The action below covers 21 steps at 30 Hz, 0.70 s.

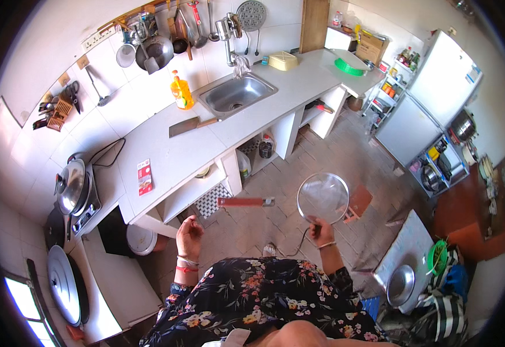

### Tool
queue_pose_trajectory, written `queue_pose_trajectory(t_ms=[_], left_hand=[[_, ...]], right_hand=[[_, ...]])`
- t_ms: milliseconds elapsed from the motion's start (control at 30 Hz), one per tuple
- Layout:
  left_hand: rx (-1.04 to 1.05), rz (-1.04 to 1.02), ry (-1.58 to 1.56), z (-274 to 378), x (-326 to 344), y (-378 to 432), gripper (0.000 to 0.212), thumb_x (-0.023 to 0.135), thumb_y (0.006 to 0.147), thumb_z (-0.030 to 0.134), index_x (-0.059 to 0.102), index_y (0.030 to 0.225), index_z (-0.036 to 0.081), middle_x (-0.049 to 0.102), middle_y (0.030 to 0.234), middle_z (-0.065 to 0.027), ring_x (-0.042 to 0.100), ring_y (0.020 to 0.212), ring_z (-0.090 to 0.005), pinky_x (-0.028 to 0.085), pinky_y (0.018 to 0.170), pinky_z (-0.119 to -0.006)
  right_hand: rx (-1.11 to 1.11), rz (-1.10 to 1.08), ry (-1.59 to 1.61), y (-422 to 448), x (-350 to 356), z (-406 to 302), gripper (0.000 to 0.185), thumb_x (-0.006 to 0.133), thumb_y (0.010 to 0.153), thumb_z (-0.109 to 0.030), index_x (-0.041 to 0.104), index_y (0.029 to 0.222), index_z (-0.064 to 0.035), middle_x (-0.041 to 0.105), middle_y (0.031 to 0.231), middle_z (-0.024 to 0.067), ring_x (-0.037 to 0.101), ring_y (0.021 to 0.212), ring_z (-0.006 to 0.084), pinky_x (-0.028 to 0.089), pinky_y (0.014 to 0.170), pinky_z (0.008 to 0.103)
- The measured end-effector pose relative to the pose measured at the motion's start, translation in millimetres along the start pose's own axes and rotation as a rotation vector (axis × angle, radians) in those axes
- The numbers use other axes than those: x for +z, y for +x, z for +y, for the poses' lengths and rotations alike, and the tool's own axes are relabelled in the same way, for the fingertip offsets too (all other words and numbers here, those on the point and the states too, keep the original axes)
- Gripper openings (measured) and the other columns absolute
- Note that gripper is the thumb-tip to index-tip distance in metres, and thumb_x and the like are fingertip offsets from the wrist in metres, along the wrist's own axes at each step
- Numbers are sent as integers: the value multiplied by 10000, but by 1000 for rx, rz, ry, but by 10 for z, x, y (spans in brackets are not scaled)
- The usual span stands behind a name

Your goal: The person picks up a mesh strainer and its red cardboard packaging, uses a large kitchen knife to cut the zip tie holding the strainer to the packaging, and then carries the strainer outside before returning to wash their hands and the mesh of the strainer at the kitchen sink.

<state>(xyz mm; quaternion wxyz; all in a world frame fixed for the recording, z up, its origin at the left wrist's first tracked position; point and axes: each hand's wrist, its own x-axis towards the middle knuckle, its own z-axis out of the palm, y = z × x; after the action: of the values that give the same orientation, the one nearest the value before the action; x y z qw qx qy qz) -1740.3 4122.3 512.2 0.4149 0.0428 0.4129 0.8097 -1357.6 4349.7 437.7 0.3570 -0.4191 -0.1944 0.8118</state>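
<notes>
My right hand (322, 233) grips the short dark handle of a round, see-through mesh strainer (323, 197) with a pale rim. The strainer is held out above the tiled floor, in front of my right side. A thin dark cord (301, 245) curves down near that hand; where it ends is unclear. My left hand (189, 236) is raised near the counter's front edge, fingers curled in, with nothing visible in it. Between the hands and farther out appears a long reddish-brown bar (241, 202) with a light end.
A cleaver (185, 127) lies on the counter (148, 139) near the steel sink (238, 93) and a yellow soap bottle (182, 92). A lidded wok (71, 186) stands on a cooker at left. At right are a reddish stool (361, 201), a low table (402, 247) with a metal bowl (400, 284), and a fridge (443, 82).
</notes>
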Motion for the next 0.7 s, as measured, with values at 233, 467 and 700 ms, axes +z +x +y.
queue_pose_trajectory(t_ms=[233,467,700], left_hand=[[5,-119,117,-40,1339,1196,211,609,943,244,628,956,35,393,529,55,311,430,-62,256,425,-230],[-18,-4,-28,-321,1632,2933,357,509,992,361,548,760,92,289,455,52,237,390,-69,195,395,-253],[2,-11,-144,-62,2345,4226,425,395,1027,392,536,765,89,235,458,57,198,393,-68,179,390,-249]], right_hand=[[-181,-31,-214,2111,801,-2104,297,509,876,-246,644,949,8,495,552,26,430,402,143,329,373,265],[-152,-34,-692,3773,1791,-4080,236,537,868,-281,553,732,-89,501,540,15,432,390,125,280,345,263],[-72,242,-1090,5196,2277,-4830,231,559,817,-218,573,648,-61,485,520,23,422,389,120,297,345,268]])
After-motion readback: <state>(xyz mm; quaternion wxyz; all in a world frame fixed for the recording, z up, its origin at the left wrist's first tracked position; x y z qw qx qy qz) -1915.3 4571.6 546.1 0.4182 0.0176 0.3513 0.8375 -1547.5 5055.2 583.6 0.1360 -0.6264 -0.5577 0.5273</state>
